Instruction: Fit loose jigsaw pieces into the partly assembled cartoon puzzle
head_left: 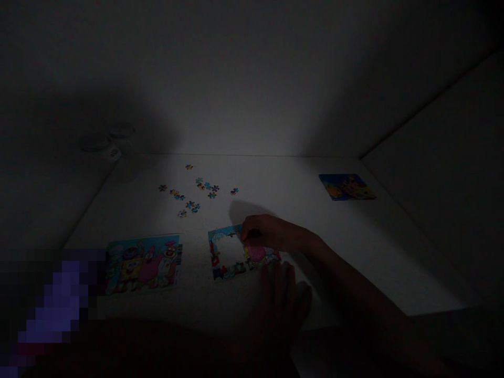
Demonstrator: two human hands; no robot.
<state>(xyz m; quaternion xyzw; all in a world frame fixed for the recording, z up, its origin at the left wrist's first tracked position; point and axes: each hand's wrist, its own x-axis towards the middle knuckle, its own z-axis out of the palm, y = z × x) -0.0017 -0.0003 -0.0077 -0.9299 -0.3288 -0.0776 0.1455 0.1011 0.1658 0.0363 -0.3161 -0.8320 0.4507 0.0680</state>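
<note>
As hands (262, 234) touch the jigsaw (226, 253), SpongeBob's picture (144, 265) lies beside.

Right of the part-built jigsaw puzzle (214, 247), open white desk (299, 210) lets the hands (260, 233) pass toward a small picture card (346, 187), while loose jigsaw pieces (191, 206) beyond the puzzle and a larger picture card (144, 265) just left of it lie in the way.

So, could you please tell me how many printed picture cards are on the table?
2: a SpongeBob picture card at the near left, and a smaller picture card at the far right. None looks hidden.
</note>
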